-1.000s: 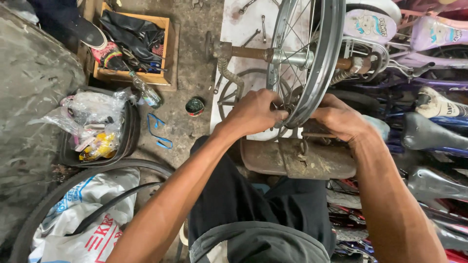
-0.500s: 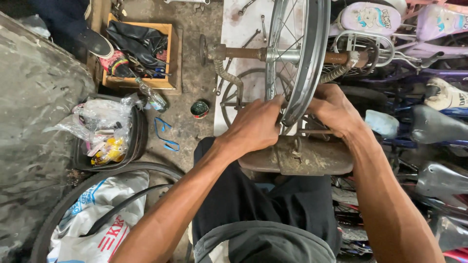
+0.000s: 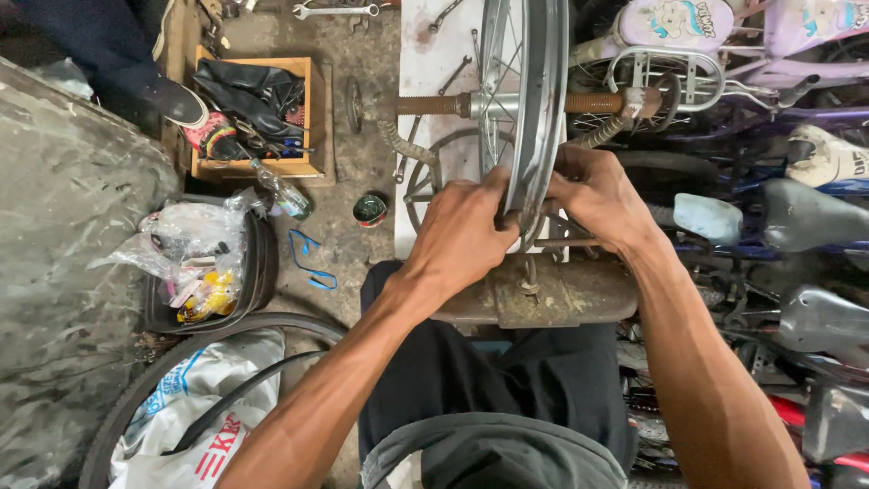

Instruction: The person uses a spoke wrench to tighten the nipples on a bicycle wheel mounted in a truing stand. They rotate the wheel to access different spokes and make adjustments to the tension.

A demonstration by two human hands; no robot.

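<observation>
A silver spoked bicycle wheel rim (image 3: 534,100) stands upright on a rusty threaded axle (image 3: 434,104) in a truing stand with a rusty metal base (image 3: 552,294). My left hand (image 3: 466,231) grips the near part of the rim from the left, fingers curled onto its edge. My right hand (image 3: 597,195) holds the same part of the rim from the right. Both hands sit just above the stand's base, over my dark-trousered lap.
A wooden box (image 3: 258,113) of tools and dark rubber sits at upper left. A black tub with plastic bags (image 3: 204,267), a tyre (image 3: 181,380) and a white sack lie at left. Wrenches (image 3: 335,11) rest on the floor. Parked bicycles and saddles (image 3: 797,213) crowd the right.
Both hands have shifted slightly up the rim and closer together. The view has tilted, so the wheel and stand sit lower in frame.
</observation>
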